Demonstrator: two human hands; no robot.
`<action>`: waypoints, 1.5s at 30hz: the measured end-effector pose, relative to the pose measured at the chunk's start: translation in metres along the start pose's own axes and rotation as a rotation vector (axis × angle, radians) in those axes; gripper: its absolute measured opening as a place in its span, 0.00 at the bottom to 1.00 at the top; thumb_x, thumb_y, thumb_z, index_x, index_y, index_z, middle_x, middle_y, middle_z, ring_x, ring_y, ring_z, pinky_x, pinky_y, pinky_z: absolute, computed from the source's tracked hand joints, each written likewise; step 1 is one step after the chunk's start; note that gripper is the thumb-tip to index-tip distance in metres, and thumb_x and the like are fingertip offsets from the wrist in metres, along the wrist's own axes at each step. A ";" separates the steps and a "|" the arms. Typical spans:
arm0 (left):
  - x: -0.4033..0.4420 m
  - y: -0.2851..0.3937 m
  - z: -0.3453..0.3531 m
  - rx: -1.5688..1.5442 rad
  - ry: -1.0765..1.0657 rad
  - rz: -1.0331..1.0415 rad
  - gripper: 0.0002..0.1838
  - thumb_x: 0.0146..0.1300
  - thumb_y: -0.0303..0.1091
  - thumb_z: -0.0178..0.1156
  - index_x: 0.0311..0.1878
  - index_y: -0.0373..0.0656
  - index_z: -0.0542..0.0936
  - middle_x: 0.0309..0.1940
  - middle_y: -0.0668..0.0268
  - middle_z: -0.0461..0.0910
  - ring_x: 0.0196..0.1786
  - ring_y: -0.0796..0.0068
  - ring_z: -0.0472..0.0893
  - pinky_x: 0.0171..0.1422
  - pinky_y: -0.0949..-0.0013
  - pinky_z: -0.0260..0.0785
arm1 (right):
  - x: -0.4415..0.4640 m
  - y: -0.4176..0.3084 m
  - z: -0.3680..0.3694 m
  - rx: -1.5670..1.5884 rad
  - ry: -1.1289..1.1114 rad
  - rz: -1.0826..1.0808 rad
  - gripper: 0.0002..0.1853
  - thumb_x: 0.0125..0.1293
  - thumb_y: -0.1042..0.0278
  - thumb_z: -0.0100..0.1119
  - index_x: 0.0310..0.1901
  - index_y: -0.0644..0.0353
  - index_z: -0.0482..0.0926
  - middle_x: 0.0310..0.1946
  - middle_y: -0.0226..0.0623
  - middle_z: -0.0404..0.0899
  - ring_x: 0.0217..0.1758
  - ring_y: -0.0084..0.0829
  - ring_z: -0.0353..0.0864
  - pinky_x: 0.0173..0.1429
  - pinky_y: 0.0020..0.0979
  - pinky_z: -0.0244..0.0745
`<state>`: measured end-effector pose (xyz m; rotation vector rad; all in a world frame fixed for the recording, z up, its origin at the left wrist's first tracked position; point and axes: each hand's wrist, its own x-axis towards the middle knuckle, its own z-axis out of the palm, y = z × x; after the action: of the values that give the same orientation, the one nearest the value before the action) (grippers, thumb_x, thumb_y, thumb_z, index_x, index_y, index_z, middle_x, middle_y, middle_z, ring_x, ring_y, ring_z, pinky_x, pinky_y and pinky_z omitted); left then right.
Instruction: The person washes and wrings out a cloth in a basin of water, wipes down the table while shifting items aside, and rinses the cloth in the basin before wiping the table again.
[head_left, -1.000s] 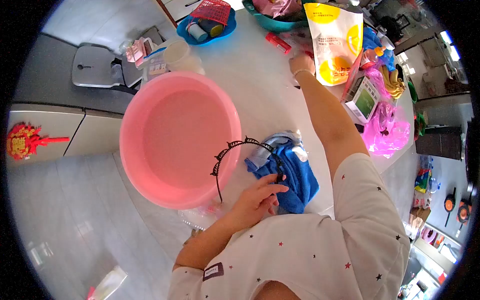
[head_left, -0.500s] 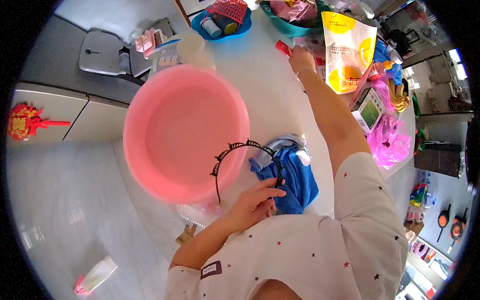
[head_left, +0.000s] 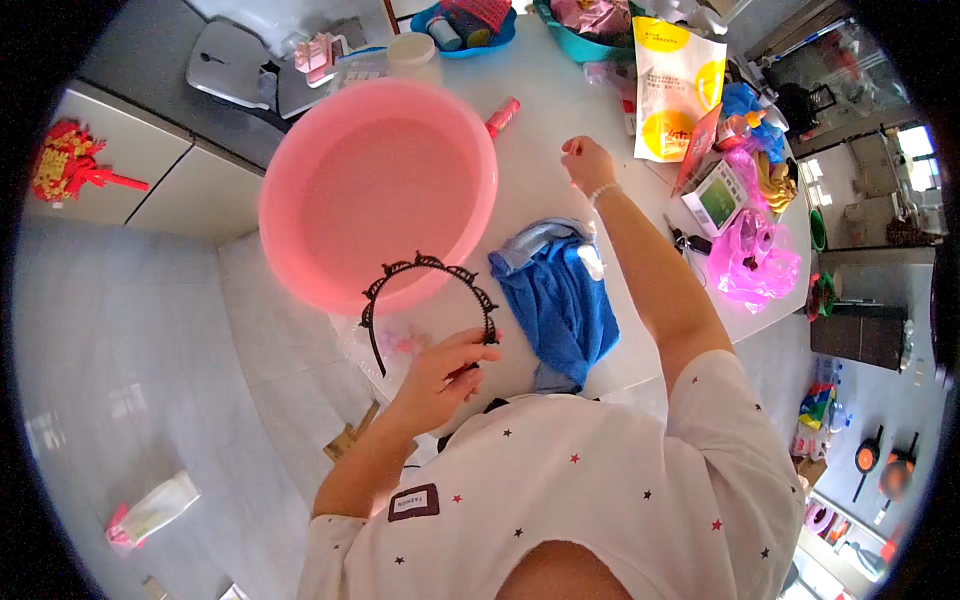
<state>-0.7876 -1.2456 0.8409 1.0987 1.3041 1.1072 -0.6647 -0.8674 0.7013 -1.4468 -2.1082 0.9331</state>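
Observation:
My left hand (head_left: 440,378) is closed on one end of a black toothed headband (head_left: 420,262), which arches up in front of the pink basin (head_left: 380,205). To the right of that hand a crumpled blue cloth (head_left: 565,310) lies on the white table (head_left: 540,180). Beyond the cloth my right hand (head_left: 588,165) is held over the table with its fingers curled in, and nothing shows in them. A red tube (head_left: 503,117) lies against the basin's right rim.
At the right stand a white and yellow pouch (head_left: 680,90), a green and white box (head_left: 716,198) and a pink plastic bag (head_left: 755,262). Blue (head_left: 490,42) and teal (head_left: 585,45) bowls hold things at the back. A lidded tub (head_left: 413,58) is behind the basin.
The red tube has shifted left to the basin's rim, and my right hand has drawn back from it toward me. My left hand has moved left with the headband, away from the cloth.

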 end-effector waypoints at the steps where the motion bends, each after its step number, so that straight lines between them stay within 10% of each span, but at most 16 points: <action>1: -0.007 0.003 -0.001 0.017 0.009 -0.017 0.15 0.59 0.14 0.51 0.47 0.39 0.77 0.57 0.59 0.74 0.26 0.83 0.74 0.30 0.78 0.70 | 0.002 -0.018 0.000 -0.054 0.028 -0.050 0.11 0.58 0.63 0.55 0.40 0.56 0.79 0.35 0.47 0.81 0.38 0.48 0.81 0.45 0.42 0.76; 5: -0.037 0.006 -0.005 0.022 0.098 -0.025 0.15 0.58 0.14 0.52 0.46 0.40 0.78 0.57 0.61 0.75 0.30 0.83 0.75 0.32 0.78 0.70 | 0.029 -0.064 0.031 -0.328 0.092 -0.215 0.12 0.56 0.69 0.56 0.43 0.55 0.79 0.42 0.36 0.80 0.45 0.42 0.78 0.53 0.41 0.72; 8: -0.052 0.008 -0.014 0.009 0.128 -0.071 0.16 0.58 0.13 0.52 0.48 0.40 0.78 0.58 0.63 0.75 0.38 0.82 0.76 0.35 0.77 0.71 | 0.079 -0.037 0.075 -0.922 0.068 -1.134 0.15 0.63 0.67 0.50 0.51 0.47 0.78 0.53 0.43 0.74 0.57 0.42 0.73 0.55 0.40 0.75; 12: -0.057 0.005 -0.030 0.030 0.169 -0.027 0.16 0.58 0.13 0.52 0.46 0.40 0.79 0.57 0.63 0.76 0.36 0.82 0.76 0.36 0.77 0.70 | 0.044 -0.080 0.082 -0.821 -0.335 -0.359 0.17 0.66 0.64 0.48 0.57 0.52 0.72 0.53 0.43 0.73 0.60 0.42 0.71 0.56 0.40 0.76; 18: -0.059 -0.002 -0.049 -0.004 0.266 0.005 0.14 0.55 0.12 0.54 0.43 0.37 0.79 0.54 0.55 0.76 0.27 0.82 0.74 0.31 0.76 0.70 | -0.007 -0.079 0.061 -0.452 -0.047 0.003 0.16 0.61 0.63 0.58 0.46 0.62 0.72 0.40 0.44 0.79 0.42 0.42 0.81 0.43 0.40 0.81; 21: -0.076 -0.005 -0.066 0.182 0.296 0.095 0.12 0.56 0.13 0.54 0.42 0.37 0.79 0.53 0.54 0.76 0.26 0.83 0.73 0.30 0.78 0.68 | -0.076 -0.075 0.029 0.652 -0.152 0.416 0.15 0.57 0.63 0.63 0.40 0.61 0.72 0.34 0.43 0.78 0.32 0.35 0.82 0.28 0.33 0.80; 24: -0.094 -0.006 -0.065 0.051 0.394 0.075 0.13 0.57 0.15 0.53 0.43 0.37 0.80 0.48 0.56 0.80 0.33 0.78 0.77 0.38 0.75 0.70 | -0.164 -0.095 0.018 0.690 -0.314 0.451 0.13 0.57 0.63 0.64 0.36 0.59 0.70 0.30 0.40 0.76 0.31 0.28 0.81 0.19 0.27 0.76; 30: -0.119 -0.027 -0.033 0.306 0.414 0.049 0.13 0.58 0.16 0.53 0.44 0.38 0.80 0.50 0.54 0.79 0.47 0.67 0.81 0.47 0.73 0.72 | -0.253 -0.091 0.069 0.095 -0.640 -0.003 0.15 0.58 0.61 0.60 0.36 0.61 0.68 0.26 0.46 0.76 0.30 0.47 0.80 0.35 0.42 0.77; 39: -0.123 -0.072 -0.006 0.584 0.190 0.023 0.15 0.58 0.19 0.54 0.48 0.44 0.78 0.53 0.55 0.77 0.55 0.57 0.77 0.57 0.64 0.70 | -0.259 -0.112 0.097 -0.257 -0.439 -0.486 0.12 0.62 0.61 0.53 0.39 0.61 0.72 0.42 0.49 0.74 0.49 0.46 0.73 0.53 0.45 0.69; 45: -0.108 -0.075 -0.018 0.815 0.200 0.172 0.13 0.58 0.22 0.55 0.46 0.46 0.78 0.50 0.57 0.79 0.49 0.55 0.78 0.51 0.60 0.72 | -0.248 -0.112 0.106 -0.181 -0.207 -0.469 0.13 0.60 0.59 0.58 0.33 0.62 0.73 0.33 0.48 0.75 0.41 0.52 0.75 0.45 0.45 0.71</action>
<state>-0.8036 -1.3636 0.7833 1.7461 1.9276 0.8204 -0.7158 -1.1543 0.7174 -0.8882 -2.5830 0.7455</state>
